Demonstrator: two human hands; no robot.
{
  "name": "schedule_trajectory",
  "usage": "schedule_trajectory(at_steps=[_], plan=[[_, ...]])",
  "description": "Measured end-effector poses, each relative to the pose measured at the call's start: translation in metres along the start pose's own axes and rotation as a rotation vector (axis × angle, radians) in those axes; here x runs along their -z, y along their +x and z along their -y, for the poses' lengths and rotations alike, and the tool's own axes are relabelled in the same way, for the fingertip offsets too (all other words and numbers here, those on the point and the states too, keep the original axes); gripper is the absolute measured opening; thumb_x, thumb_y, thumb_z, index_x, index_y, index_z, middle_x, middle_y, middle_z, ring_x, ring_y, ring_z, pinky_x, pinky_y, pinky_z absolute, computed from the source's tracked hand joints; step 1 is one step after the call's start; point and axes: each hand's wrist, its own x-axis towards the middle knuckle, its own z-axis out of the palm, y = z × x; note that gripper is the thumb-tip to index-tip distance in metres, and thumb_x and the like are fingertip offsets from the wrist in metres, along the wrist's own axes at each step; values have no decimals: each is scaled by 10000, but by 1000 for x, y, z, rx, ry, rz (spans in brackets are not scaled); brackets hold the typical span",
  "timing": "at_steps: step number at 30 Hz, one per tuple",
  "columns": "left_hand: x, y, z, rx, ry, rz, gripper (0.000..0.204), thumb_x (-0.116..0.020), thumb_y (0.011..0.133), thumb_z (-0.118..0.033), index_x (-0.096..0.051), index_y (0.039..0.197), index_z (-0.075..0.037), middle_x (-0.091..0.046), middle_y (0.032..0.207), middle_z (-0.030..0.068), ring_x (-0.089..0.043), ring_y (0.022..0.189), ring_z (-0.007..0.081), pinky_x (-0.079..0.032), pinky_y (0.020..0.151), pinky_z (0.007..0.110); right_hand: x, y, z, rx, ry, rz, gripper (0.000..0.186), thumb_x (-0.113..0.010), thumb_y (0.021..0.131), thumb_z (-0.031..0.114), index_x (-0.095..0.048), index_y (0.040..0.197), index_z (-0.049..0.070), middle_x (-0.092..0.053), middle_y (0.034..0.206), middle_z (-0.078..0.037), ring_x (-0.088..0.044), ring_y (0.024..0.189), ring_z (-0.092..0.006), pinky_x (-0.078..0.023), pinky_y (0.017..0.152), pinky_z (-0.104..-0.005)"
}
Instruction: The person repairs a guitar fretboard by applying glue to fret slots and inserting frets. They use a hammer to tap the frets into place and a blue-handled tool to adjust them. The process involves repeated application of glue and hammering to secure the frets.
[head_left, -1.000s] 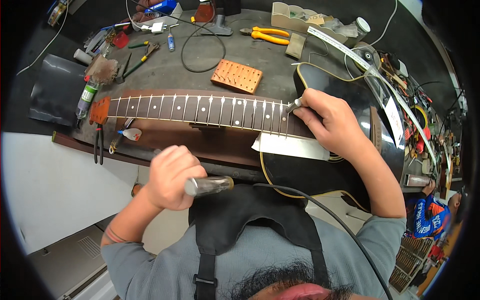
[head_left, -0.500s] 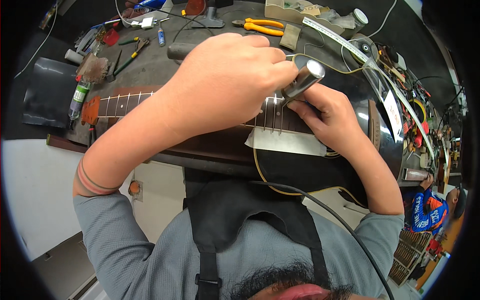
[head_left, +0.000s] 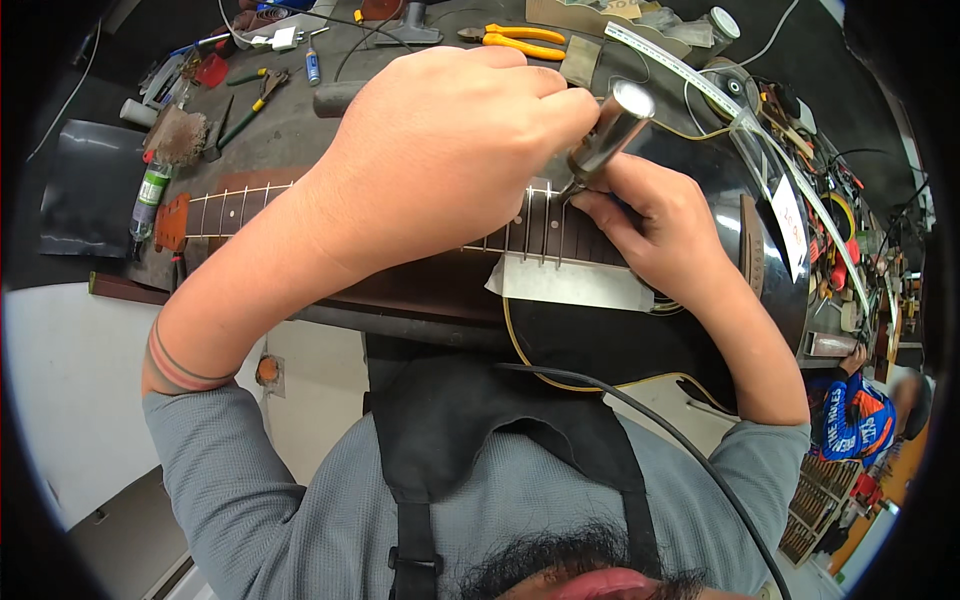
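A hammer is in my left hand (head_left: 470, 140), its fingers wrapped round the grip. Its shiny metal head (head_left: 612, 125) sticks out past my knuckles, and the dark handle end (head_left: 335, 98) shows behind my wrist. Below the head, a guitar's dark fretboard (head_left: 590, 240) carries several fret wires (head_left: 543, 225) that jut past its near edge. My right hand (head_left: 660, 215) is closed at the fretboard beside the hammer's lower end, thumb and finger pinching what looks like a fret wire. Pale tape (head_left: 575, 285) covers the black guitar body (head_left: 590, 345) along the fretboard.
Yellow-handled pliers (head_left: 520, 42), a green-and-yellow-handled plier (head_left: 262, 100) and a bottle (head_left: 150, 195) lie on the bench. A long ruler (head_left: 680, 75) crosses the far right. A black cable (head_left: 690, 450) hangs before my apron. Another person (head_left: 860, 415) works at far right.
The hammer head has risen slightly and stands somewhat more upright. My left hand has shifted up and left a little; my right hand keeps its pinch at nearly the same spot.
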Motion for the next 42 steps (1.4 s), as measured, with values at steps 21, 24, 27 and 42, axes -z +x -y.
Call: schedule_trajectory(at_steps=[21,24,27,42], plan=[[-3,-2,-2,33,-35,8,197,-720,786,-6,-685,971,-63,-708,862,84,-705,859,327,-548,711,466,0,1,3,-13,10,10,193,-781,967,90,-718,1144,48,-757,976,-159,-736,891,-404,-582,745,-463],[-3,-2,-1,32,-12,12,190,-717,790,-5,-685,968,-63,-710,860,87,-709,861,334,-554,722,471,-2,1,2,-20,11,9,200,-788,964,94,-724,1147,51,-761,975,-160,-737,879,-399,-583,745,-456],[-3,-3,-1,45,3,51,178,-716,790,-3,-681,954,-64,-717,864,92,-718,871,337,-564,739,471,-2,1,1,-16,-19,13,219,-794,960,97,-734,1167,56,-764,977,-164,-737,870,-397,-585,744,-449],[46,-28,-11,50,-210,-71,335,-710,843,40,-767,1171,7,-751,1024,158,-706,915,365,-577,809,444,-3,-1,-3,-7,-2,-9,186,-772,999,140,-627,985,23,-691,858,-170,-690,796,-400,-544,697,-455]])
